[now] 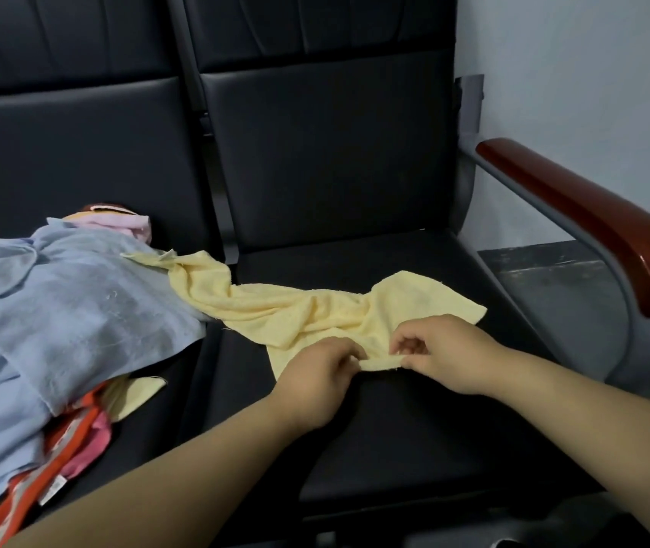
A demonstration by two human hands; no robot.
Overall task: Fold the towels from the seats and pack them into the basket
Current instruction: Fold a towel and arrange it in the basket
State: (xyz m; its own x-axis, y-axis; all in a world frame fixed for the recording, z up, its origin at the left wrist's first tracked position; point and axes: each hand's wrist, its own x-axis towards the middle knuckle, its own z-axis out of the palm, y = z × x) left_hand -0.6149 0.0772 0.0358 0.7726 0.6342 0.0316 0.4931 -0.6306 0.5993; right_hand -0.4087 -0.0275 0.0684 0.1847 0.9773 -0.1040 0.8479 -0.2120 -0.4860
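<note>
A pale yellow towel [299, 306] lies crumpled across the black right seat [394, 421], its far end trailing onto the pile on the left seat. My left hand [315, 385] and my right hand [442, 350] both pinch the towel's near edge, close together, fingers curled round the cloth. A large light blue towel [58, 310] covers the pile on the left seat. Pink [125, 223], orange-red [74, 433] and another yellow cloth [133, 393] stick out from under it. No basket is in view.
Black seat backs [315, 152] rise behind both seats. A reddish-brown wooden armrest [600, 219] on a grey metal frame borders the right seat. Beyond it are a pale wall [576, 65] and a dark floor strip [544, 267].
</note>
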